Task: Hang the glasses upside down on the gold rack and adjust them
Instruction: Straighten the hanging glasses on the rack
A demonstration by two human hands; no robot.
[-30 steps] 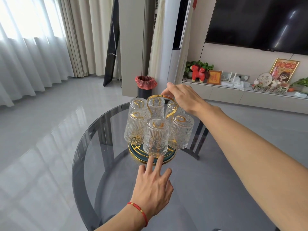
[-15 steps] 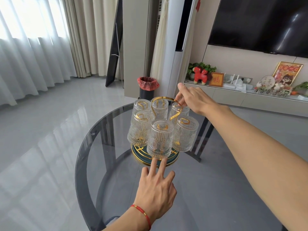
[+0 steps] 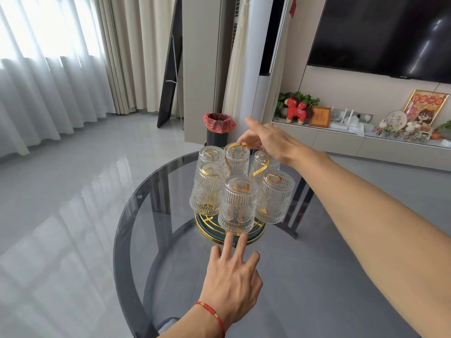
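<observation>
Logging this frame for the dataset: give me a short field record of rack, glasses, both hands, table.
rack: gold rack standing on round glass table
glasses: six visible, all hung upside down
left hand: open, two fingertips at the rack's base rim, below the front glass
right hand: open, fingers at the rack's top loop
loose glasses: none seen

We've got ribbed, embossed clear glasses [image 3: 238,207] on a shiny gold metal rack [image 3: 260,167], all sitting on a glossy smoked-glass tabletop [image 3: 317,276] over polished floor tiles [image 3: 73,191].
</observation>
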